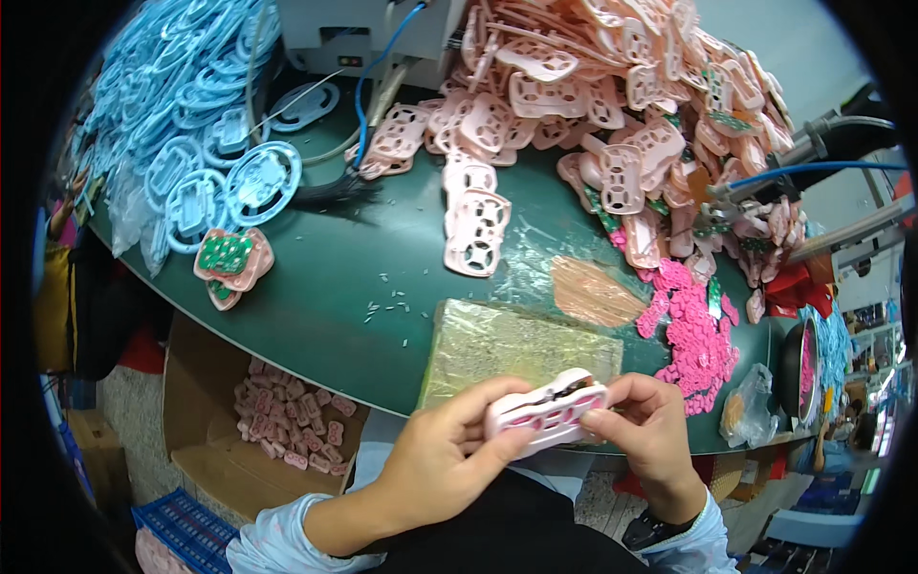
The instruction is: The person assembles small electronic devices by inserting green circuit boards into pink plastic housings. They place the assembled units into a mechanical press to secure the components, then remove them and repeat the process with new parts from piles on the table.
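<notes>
Both hands hold one pale pink plastic shell [545, 408] with bright pink buttons showing through its holes, just above the table's near edge. My left hand [442, 457] grips its left end from below, thumb along the front. My right hand [648, 428] pinches its right end with fingertips. Under them lies a yellowish taped pad [507, 344] on the green table [335, 277].
A big heap of pink shells [612, 115] fills the back right, with loose pink rubber pads [693, 330] beside it. Light blue round frames [182, 124] pile at the left. A cardboard box [201, 411] with finished pink pieces stands below the table. Blue hoses [378, 72] run to a machine behind.
</notes>
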The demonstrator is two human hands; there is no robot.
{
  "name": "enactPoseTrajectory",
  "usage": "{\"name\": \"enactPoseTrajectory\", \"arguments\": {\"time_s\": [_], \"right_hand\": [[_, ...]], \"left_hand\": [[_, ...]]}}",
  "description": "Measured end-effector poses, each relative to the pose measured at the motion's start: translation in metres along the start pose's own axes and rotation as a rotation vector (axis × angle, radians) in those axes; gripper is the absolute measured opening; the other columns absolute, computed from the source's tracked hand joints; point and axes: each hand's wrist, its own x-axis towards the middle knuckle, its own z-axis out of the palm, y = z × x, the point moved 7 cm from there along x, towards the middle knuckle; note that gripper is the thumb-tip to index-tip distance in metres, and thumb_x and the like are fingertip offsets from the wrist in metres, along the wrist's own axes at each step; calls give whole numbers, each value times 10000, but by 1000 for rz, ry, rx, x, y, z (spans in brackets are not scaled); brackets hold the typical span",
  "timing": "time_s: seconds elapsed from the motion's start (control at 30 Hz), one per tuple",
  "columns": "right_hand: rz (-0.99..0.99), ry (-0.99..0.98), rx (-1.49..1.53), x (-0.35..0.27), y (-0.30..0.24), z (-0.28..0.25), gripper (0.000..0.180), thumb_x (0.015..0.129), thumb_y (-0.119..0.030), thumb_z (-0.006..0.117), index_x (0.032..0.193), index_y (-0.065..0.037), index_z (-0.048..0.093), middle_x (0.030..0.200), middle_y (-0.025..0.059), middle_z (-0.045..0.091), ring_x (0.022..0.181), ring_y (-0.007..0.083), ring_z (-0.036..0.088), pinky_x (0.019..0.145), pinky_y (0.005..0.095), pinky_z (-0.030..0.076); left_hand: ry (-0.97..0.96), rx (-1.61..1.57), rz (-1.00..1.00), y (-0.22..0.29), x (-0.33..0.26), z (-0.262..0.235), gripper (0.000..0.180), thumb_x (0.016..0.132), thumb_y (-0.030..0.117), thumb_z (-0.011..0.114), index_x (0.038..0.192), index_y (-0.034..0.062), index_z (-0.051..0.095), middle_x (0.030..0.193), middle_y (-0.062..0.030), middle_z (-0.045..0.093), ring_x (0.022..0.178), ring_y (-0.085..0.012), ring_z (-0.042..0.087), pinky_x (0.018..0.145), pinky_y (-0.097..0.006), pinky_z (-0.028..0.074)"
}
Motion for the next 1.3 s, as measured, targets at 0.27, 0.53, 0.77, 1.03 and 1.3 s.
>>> {"name": "enactPoseTrajectory", "arguments": {"time_s": [0.27,0.53,0.77,1.03,1.3], "right_hand": [[-209,-255,143,0,-18,5,436,781,-59,787,1170,29,609,1094,107,618,1001,176,616,822,291,534],[-189,-262,188,1,-1,14,301,893,-68,680,1162,42,605,1070,107,636,948,135,625,831,271,508],[-1108,-118,-816,-22,-61,29,417,710,-124,815,1082,-28,653,972,105,674,883,279,676,747,331,558],[-982,-93,-746,7,-13,13,379,729,-102,791,1066,-9,645,963,138,680,836,292,679,704,355,554],[-985,-98,-728,12,-14,13,344,764,-119,773,1060,2,647,901,142,669,731,272,660,652,342,536]], "left_hand": [[-28,211,233,15,-14,3,352,911,48,647,1240,-45,562,1024,-114,670,931,-111,635,791,-259,525],[-15,272,164,10,-10,-3,345,927,103,642,1222,-58,566,1022,-112,665,894,-112,631,759,-246,515],[-102,-333,-500,-15,18,-12,401,982,224,561,1247,-77,534,1072,-144,658,862,-167,668,699,-273,556],[-147,1187,670,28,18,9,418,781,94,733,1153,-20,582,1019,-188,668,882,-312,682,736,-357,555],[-91,1160,632,22,25,4,375,793,127,713,1125,-1,595,968,-157,663,810,-319,664,681,-387,532]]}}
